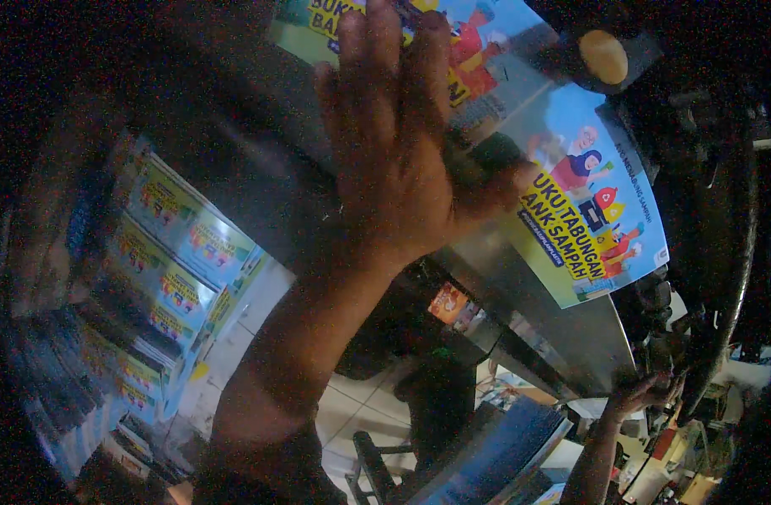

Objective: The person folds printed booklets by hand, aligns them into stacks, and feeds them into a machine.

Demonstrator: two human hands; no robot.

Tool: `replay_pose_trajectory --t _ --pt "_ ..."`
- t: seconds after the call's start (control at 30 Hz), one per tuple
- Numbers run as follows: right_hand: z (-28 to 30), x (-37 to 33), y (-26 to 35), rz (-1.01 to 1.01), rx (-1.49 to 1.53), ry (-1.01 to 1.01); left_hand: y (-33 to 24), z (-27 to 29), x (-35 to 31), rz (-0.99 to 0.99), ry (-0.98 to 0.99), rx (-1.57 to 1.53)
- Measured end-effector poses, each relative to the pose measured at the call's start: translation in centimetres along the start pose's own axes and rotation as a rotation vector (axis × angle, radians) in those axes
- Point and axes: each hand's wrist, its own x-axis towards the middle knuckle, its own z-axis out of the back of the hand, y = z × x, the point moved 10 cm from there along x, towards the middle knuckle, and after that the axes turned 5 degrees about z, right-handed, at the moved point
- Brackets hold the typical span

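My left hand [394, 181] is stretched out flat over a printed booklet cover [486, 63] on a dark metal table, its fingers covering part of the print. The thumb reaches to the edge of a second, similar cover [600, 202], blue, yellow and green with cartoon figures. That second cover lies to the right, tilted. Farther off at the lower right, my right hand [642, 396] is small and dim beside the table's corner. Its fingers look extended and apart, near a curved black bar [743, 286]; I see nothing held in them.
Stacks of printed sheets [179, 244] with the same kind of design stand at the left. A thick blue stack [495, 454] sits at the bottom. A pale oval object [602, 57] is at the upper right. Below show floor tiles [352, 404] and a dark stool-like frame [373, 463]. Clutter fills the lower right.
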Motion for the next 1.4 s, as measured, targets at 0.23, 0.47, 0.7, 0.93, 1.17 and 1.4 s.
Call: replay_pose_trajectory --t 0.23,0.47,0.7,0.93,1.17,1.4 --pt "-0.5 -5.8 -8.2 -0.112 0.023 -0.148 0.1 0.4 0.1 -0.004 -0.004 -0.009" --pt "-1.2 -4.5 -4.9 -0.13 0.015 0.013 0.0 0.1 0.1 -0.007 0.009 -0.006" --pt "-1.6 -2.7 -4.1 -0.465 0.423 -0.023 0.1 -0.1 0.1 -0.003 0.006 -0.011" --pt "-1.5 -0.8 -1.9 -0.147 0.332 0.098 0.1 -0.1 0.1 -0.001 0.004 -0.016" --pt "-1.3 -1.8 -2.5 -0.131 0.283 0.072 0.2 -0.2 0.0 0.004 0.003 -0.025" --pt "-1.7 -2.5 -3.5 -0.235 0.388 0.089 0.2 -0.1 -0.3 0.01 0.008 -0.025"
